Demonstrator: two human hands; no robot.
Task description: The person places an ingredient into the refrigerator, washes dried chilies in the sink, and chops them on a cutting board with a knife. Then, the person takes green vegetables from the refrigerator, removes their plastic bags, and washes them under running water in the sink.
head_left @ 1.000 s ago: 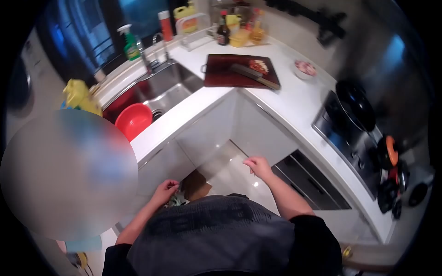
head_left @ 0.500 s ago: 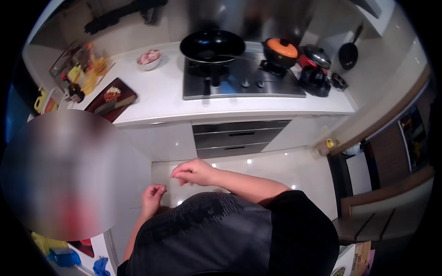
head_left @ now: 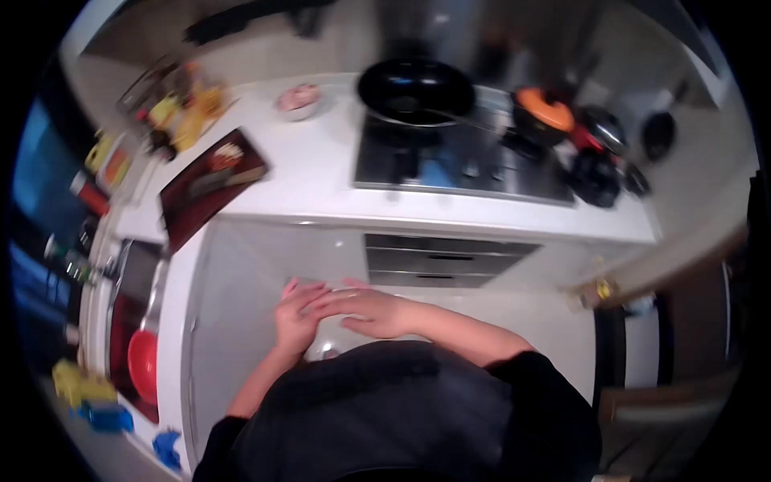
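Observation:
In front of my waist, above the floor, my left hand [head_left: 299, 318] and my right hand [head_left: 371, 312] meet. The fingers of my right hand lie stretched across those of my left, and some fingertips are hidden by the overlap. I see no object in either hand, though motion blurs them a little. On the counter beyond are a dark cutting board [head_left: 193, 201] with chopped food [head_left: 227, 153] and a knife [head_left: 210, 185]. A bowl of pinkish food [head_left: 297, 102] stands farther back, left of a black wok [head_left: 414, 88] on the stove.
A pot with an orange lid [head_left: 543, 110] and a black plastic bag [head_left: 594, 178] are at the right of the stove [head_left: 434, 173]. On the left, a red basin [head_left: 143, 365] sits in the sink [head_left: 136, 277]. Bottles [head_left: 210, 103] crowd the back left corner.
My hands have come together from slightly apart. The view has turned left, so the counter things sit farther right. A blurred patch at left is gone, and the sink shows.

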